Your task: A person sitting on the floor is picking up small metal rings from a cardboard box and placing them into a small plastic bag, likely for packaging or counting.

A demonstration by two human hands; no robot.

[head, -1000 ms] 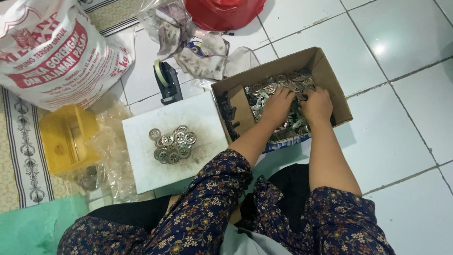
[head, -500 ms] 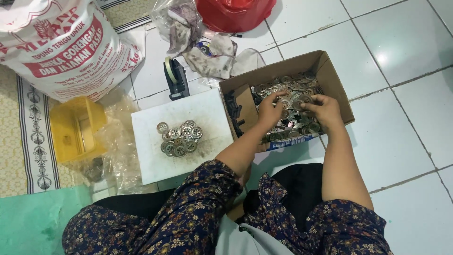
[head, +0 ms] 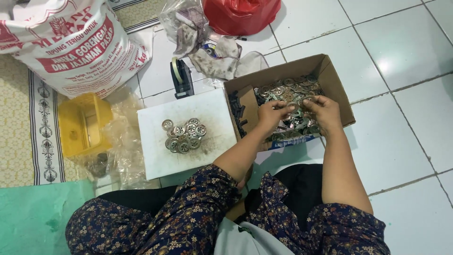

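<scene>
Both my hands, left hand [head: 270, 114] and right hand [head: 322, 109], pinch metal discs [head: 283, 92] in the cardboard box [head: 337, 89]; a small pile [head: 185, 135] sits on the white board [head: 155, 160], most discs unsorted.

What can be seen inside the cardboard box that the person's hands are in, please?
The cardboard box holds a heap of round metal discs. The left hand and right hand cover part of the heap; the box's bottom is hidden.

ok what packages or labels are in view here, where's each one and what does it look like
Big sack: top left, on the mat; white woven, red bands of print.
Cardboard box: right of centre on the tiles; brown, open, full of metal discs, both hands inside.
Red plastic bag: top edge, crumpled.
Clear plastic bag: left of the red one, crumpled.
No screens or signs.
</scene>
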